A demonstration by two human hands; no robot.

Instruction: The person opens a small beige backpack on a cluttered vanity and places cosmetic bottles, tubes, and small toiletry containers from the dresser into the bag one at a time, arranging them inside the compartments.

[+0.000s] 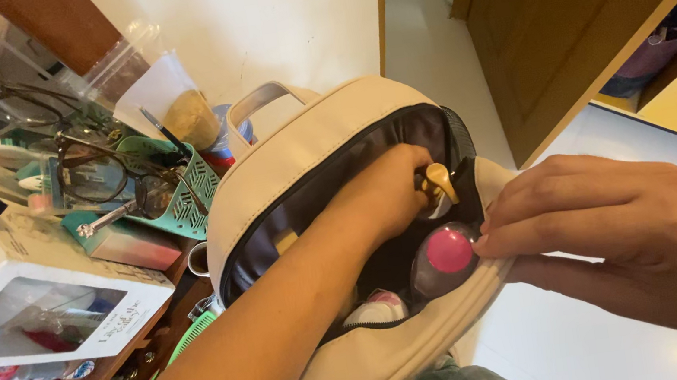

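Note:
A cream backpack (pixel 322 131) with a dark lining stands open at the middle of the view. My left hand (pixel 383 197) reaches inside its opening and grips a tan, rounded plastic piece (pixel 439 181). My right hand (pixel 621 218) pinches the right rim of the opening with thumb and fingertips, holding it apart. Inside lies a clear bottle with a round pink cap (pixel 449 251) just below my left hand. A white and pink item (pixel 376 307) shows lower in the bag.
A cluttered wooden shelf (pixel 160 322) stands at the left with a teal basket (pixel 181 184), eyeglasses (pixel 101 173), a white windowed box (pixel 49 311), bottles and a green comb. A wooden door (pixel 577 19) is behind, and pale floor tiles at the right.

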